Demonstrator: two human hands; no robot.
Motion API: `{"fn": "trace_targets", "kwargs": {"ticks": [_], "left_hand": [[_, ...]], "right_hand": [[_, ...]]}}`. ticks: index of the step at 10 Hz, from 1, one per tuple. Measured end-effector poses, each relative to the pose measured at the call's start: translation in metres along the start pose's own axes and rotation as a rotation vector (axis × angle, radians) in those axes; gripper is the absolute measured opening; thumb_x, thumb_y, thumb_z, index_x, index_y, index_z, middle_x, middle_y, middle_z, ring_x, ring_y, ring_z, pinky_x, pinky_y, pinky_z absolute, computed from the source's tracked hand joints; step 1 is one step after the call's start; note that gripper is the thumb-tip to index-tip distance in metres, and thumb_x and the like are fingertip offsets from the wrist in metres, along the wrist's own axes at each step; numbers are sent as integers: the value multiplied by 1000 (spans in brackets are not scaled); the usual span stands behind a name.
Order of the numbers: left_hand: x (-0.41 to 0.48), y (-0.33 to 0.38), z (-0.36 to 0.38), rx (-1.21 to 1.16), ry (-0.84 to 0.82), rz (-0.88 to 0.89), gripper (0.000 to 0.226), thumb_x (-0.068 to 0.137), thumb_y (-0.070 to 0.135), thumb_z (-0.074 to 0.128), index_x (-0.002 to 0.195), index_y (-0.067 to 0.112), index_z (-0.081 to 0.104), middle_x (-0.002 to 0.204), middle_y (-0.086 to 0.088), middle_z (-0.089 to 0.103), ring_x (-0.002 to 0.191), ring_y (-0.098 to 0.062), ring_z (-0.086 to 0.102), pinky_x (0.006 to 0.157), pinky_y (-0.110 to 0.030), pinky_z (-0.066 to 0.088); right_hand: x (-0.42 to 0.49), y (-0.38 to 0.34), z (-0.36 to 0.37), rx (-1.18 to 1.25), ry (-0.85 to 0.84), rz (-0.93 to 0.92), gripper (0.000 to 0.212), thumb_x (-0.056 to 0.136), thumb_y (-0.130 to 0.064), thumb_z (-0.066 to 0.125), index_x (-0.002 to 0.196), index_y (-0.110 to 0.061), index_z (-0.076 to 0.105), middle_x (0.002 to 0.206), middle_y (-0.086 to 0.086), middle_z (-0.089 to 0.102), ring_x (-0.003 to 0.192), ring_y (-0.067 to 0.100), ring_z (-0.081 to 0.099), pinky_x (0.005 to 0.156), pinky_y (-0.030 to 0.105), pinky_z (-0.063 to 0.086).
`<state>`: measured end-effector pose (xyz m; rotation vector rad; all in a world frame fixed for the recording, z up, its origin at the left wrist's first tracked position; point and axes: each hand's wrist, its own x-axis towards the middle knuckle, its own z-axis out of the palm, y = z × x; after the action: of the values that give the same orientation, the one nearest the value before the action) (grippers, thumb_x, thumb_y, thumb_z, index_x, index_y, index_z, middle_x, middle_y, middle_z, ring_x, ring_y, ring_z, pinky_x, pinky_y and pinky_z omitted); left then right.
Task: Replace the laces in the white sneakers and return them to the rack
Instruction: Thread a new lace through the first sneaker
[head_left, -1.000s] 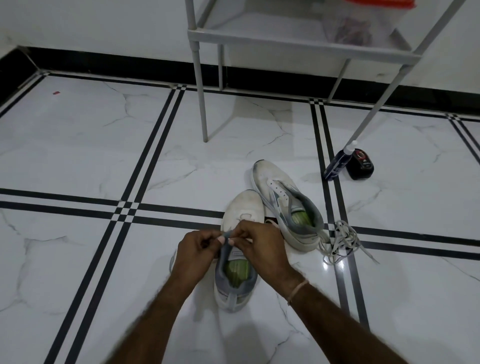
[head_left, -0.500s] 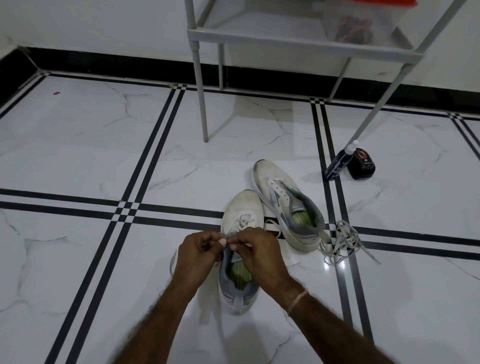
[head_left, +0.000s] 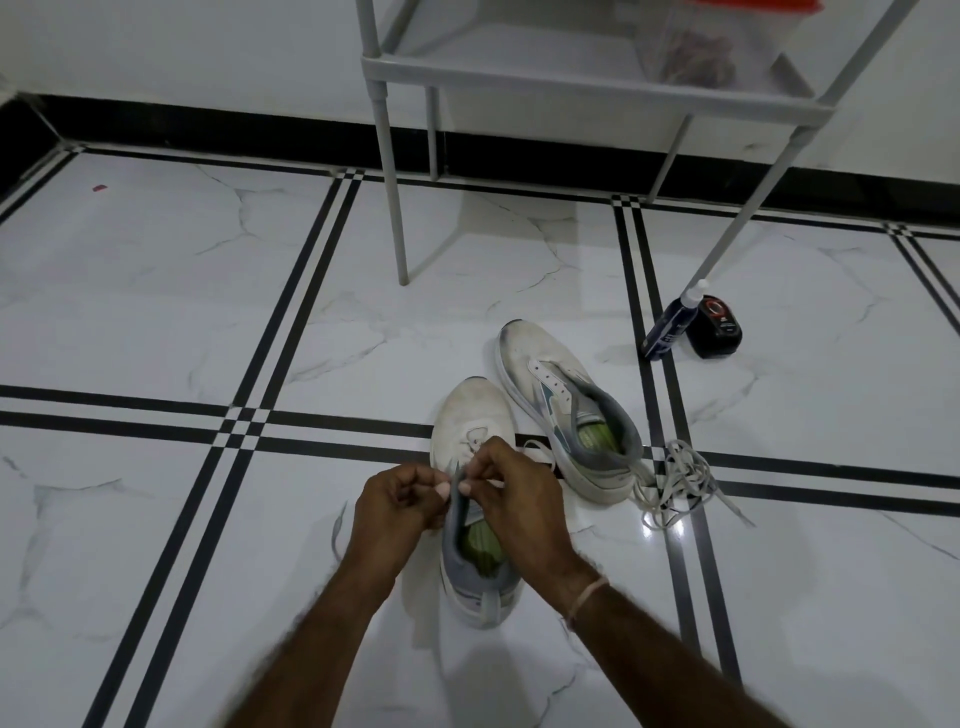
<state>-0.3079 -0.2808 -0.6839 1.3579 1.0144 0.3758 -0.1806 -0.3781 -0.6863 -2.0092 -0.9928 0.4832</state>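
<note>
1. Your left hand (head_left: 400, 501) and right hand (head_left: 514, 499) met at the lower centre of the frame. The fingers were curled, and each hand pinched the lace (head_left: 537, 448) of the near white sneaker (head_left: 470, 410).
2. The second sneaker (head_left: 535, 364) stood just right of it, unlaced.
3. A loose lace pile (head_left: 675, 483) lay further right on the floor.
4. The grey rack (head_left: 571, 78) stood at the top.

Left hand (head_left: 400, 501) and right hand (head_left: 519, 499) cover eyelets of near sneaker (head_left: 470, 415); lace (head_left: 537, 448) end hidden in right fingers. 1 o'clock: rack (head_left: 571, 78), tub (head_left: 727, 41) cut by top edge, contents blurry. Tin (head_left: 717, 327) label unreadable.
</note>
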Motion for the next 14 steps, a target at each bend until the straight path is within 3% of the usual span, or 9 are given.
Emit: {"fn": "trace_targets", "kwargs": {"ticks": [3,5,7,8,9,10,11,12,14], "left_hand": [[-1,12,6,-168,146,-238,15,105,14,51,97,7,61,91,-11,70,81,-26,68,62,-31,61],[24,36,-28,-1159,314,-312,31,105,3,32,84,7,53,71,-5,63,58,-16,67,68,-36,59],[-1,1,-24,599,68,223,5,95,39,65,95,35,67,90,17,68,80,-2,60,70,-24,45],[5,1,-13,380,110,136,10,95,26,68,85,28,72,84,14,69,71,-5,56,64,-18,41],[16,28,-29,-820,113,-157,25,103,14,48,84,16,64,81,2,71,70,-11,63,75,-26,56],[19,38,-48,-1015,279,-148,28,105,14,39,79,19,48,61,4,52,45,-6,48,45,-18,47],[5,16,-43,349,188,108,12,100,36,57,90,31,59,77,12,63,65,-6,58,60,-25,44],[-3,-7,-22,687,6,174,11,93,44,66,88,35,70,85,17,72,82,-1,64,76,-28,48],[-5,3,-11,-805,150,-277,29,106,23,43,80,16,53,80,-1,71,71,-12,69,38,-14,38]], "right_hand": [[-6,17,-21,-272,-26,-46,35,82,-38,82,97,-27,51,99,-9,54,84,11,55,69,24,51],[-3,20,-25,-90,46,88,29,85,-36,80,79,-26,54,71,-7,62,67,12,61,63,43,55],[2,16,-24,35,42,179,37,72,-31,92,73,-20,56,65,-5,59,61,11,55,63,40,55],[3,18,-24,23,42,185,36,74,-28,91,72,-20,55,65,-2,61,64,21,60,64,44,55],[3,22,-25,11,52,192,35,75,-25,90,71,-22,55,66,-1,62,64,22,61,64,46,56],[4,26,-25,-4,78,223,37,76,-25,89,70,-25,53,65,-4,61,61,15,59,64,46,56],[3,24,-24,-28,82,228,38,76,-25,88,69,-26,51,64,-5,60,61,11,56,62,41,55],[3,22,-24,-42,87,223,39,77,-25,88,69,-27,50,64,-6,59,61,12,56,61,38,53],[1,19,-21,-80,84,202,40,78,-21,86,66,-30,48,64,-8,59,63,13,58,61,39,53]]}}
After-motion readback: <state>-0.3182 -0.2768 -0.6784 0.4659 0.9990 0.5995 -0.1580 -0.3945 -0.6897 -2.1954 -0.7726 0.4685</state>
